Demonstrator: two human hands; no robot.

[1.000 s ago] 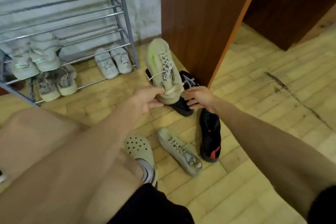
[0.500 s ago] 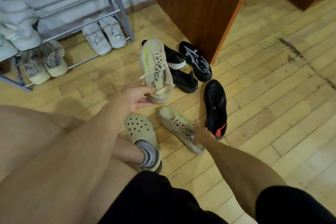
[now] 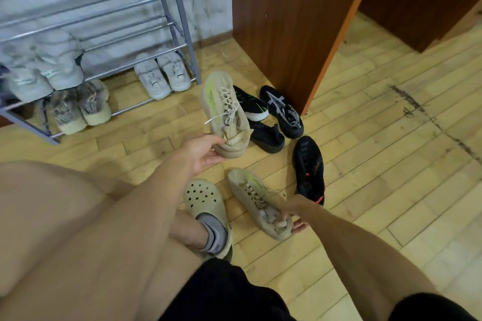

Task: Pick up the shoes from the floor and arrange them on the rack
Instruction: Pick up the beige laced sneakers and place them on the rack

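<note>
rack: three pairs stowed on lower tiers; left hand: grip closed on heel of beige sneaker, held off the floor; right hand: grip curled round heel of second beige sneaker, at floor level; four black shoes: on floor, unplaced

Twelve shoes, one clog — one rack

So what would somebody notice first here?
Probably the left hand holding a beige sneaker by its heel in the middle, and the right hand gripping the matching sneaker down at the floor. Then the black shoes scattered beside the wooden cabinet, and the metal rack of pale shoes at upper left.
</note>
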